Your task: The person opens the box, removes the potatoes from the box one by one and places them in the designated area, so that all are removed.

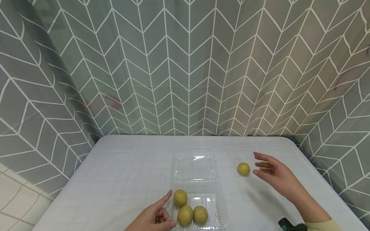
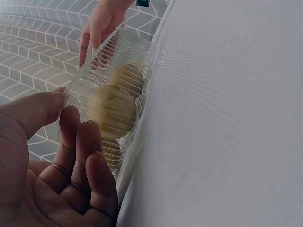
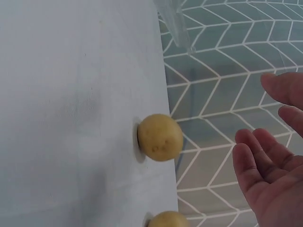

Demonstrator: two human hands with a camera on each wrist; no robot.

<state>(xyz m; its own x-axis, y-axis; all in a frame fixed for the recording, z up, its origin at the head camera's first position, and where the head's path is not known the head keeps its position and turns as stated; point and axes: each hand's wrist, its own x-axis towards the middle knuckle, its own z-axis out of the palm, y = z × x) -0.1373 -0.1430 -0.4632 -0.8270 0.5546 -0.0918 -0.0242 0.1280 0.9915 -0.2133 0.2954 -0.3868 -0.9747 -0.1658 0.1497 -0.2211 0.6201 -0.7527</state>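
A clear plastic clamshell box (image 1: 215, 205) lies on the table with its lid (image 1: 195, 166) folded back. Three round yellow fruits (image 1: 200, 214) sit in its left half. My left hand (image 1: 157, 215) holds the box's left rim, the thumb at the edge and the index finger stretched along the side. In the left wrist view, ribbed plastic (image 2: 102, 61) stands between the fingers and the fruits. My right hand (image 1: 278, 178) hovers over the right of the table, fingers loosely bent with nothing in them. Beside its fingertips is a loose yellow fruit (image 3: 161, 137); another (image 3: 168, 220) is partly hidden by the hand in the head view.
A white cloth with a faint grid covers the table (image 1: 130, 166). Grey-green chevron curtains (image 1: 179, 80) hang behind it and along both sides. A black device (image 1: 290, 224) sits at the right wrist.
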